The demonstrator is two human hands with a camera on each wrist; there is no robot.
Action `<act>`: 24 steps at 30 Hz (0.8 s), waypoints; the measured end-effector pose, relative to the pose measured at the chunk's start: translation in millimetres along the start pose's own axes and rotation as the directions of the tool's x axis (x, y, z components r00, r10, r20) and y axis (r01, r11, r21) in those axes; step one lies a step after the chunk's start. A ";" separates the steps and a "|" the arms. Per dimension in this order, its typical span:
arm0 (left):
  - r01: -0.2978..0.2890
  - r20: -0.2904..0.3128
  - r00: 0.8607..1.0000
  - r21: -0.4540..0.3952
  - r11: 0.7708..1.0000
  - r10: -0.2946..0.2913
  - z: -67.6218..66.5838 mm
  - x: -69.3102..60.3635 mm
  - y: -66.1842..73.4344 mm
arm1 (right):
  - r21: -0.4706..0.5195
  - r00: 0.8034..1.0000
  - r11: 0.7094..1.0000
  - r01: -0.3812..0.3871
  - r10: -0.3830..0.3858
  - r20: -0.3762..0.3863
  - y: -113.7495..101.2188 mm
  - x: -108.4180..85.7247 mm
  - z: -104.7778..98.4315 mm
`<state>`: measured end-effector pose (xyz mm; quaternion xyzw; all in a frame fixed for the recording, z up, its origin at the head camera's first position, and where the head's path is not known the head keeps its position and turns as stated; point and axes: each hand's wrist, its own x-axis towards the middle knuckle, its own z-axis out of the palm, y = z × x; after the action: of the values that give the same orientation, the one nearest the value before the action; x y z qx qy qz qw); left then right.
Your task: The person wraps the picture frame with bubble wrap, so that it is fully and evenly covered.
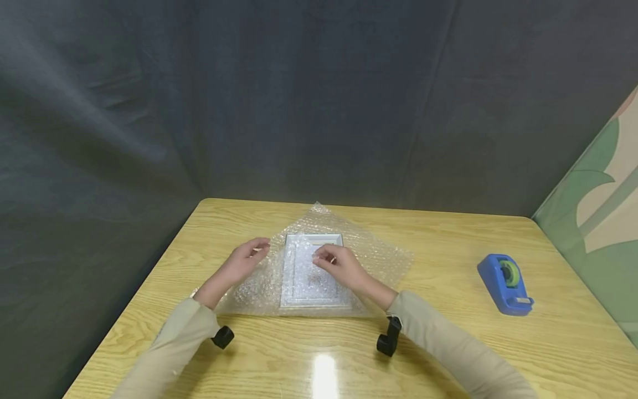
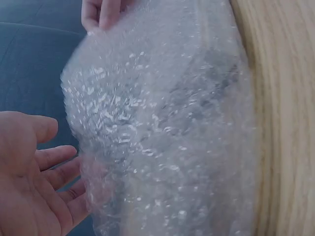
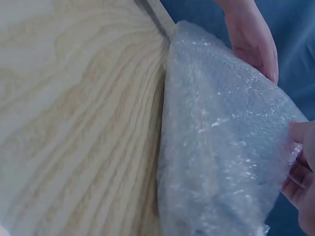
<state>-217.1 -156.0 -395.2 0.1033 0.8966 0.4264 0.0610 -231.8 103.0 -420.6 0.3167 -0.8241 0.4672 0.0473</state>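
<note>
A sheet of clear bubble wrap (image 1: 379, 249) lies on the table with its far corner pointing away, and its near part is folded up over a white picture frame (image 1: 311, 271). The right hand (image 1: 346, 269) pinches the folded wrap's edge above the picture frame; in the right wrist view that hand (image 3: 302, 172) has its thumb and fingers on the bubble wrap (image 3: 221, 132). The left hand (image 1: 244, 260) is at the wrap's left edge. In the left wrist view the left hand (image 2: 34, 177) has its fingers spread, some behind the bubble wrap (image 2: 157, 123).
A blue tape dispenser (image 1: 505, 285) with a green roll stands on the right of the wooden table (image 1: 428, 343). A dark curtain (image 1: 319, 100) hangs behind the table, and a patterned fabric (image 1: 598, 221) is at the far right.
</note>
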 end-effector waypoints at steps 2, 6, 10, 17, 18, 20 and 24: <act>0.002 -0.001 1.000 -0.008 1.000 -0.002 2.9 0.6 -1.0 | -0.013 1.000 1.000 -0.013 0.013 -0.004 4.8 1.3 1.7; -0.010 0.004 1.000 -0.010 1.000 0.010 9.4 2.1 -2.7 | -0.033 0.998 0.997 -0.069 0.069 -0.005 12.2 1.2 5.7; -0.004 0.009 1.000 -0.001 1.000 0.004 18.4 3.8 -2.8 | -0.010 0.984 0.984 -0.178 0.178 0.018 16.7 -0.9 10.2; 0.101 0.002 0.995 0.050 0.994 -0.101 38.4 8.1 -5.9 | -0.116 0.983 0.977 -0.178 0.181 0.015 25.6 0.3 18.2; 0.109 0.000 0.994 0.062 0.992 -0.109 41.5 8.8 -6.0 | -0.127 0.985 0.977 -0.169 0.172 0.013 26.3 0.8 18.8; 0.123 0.000 0.992 0.084 0.989 -0.123 46.8 9.7 -5.8 | -0.137 0.986 0.977 -0.162 0.166 0.012 26.9 1.8 19.3; 0.116 -0.017 0.993 0.125 0.985 -0.115 55.1 12.0 -5.2 | -0.151 0.986 0.975 -0.162 0.166 0.015 26.6 3.5 19.6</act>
<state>-218.6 -114.9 -434.1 0.0527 0.9264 0.3653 0.0747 -245.5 95.3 -449.9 0.2498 -0.8807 0.4020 0.0209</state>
